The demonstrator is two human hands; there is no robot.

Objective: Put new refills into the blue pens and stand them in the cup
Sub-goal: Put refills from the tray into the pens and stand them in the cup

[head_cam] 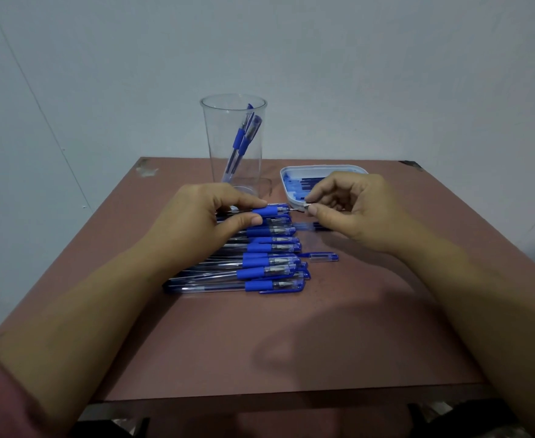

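While gripping one pen (pixel 269 211) by its blue sleeve in the left hand (pixel 203 219) and pinching its tip end with the right hand (pixel 351 210), hardly past the start, probably. Only two pens (pixel 242 140) leaning in the cup (pixel 215 147), a long row (pixel 269 267) lying on the table (pixel 323 327). Loose refills (pixel 304 184) in the white tray (pixel 323 167) beside the cup.

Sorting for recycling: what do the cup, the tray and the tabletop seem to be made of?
Cup: likely clear plastic, glossy; the pens inside show through its wall. Tray: white plastic, smooth moulded rim. Tabletop: reddish-brown laminate or painted board, matt, chipped at the far corners.
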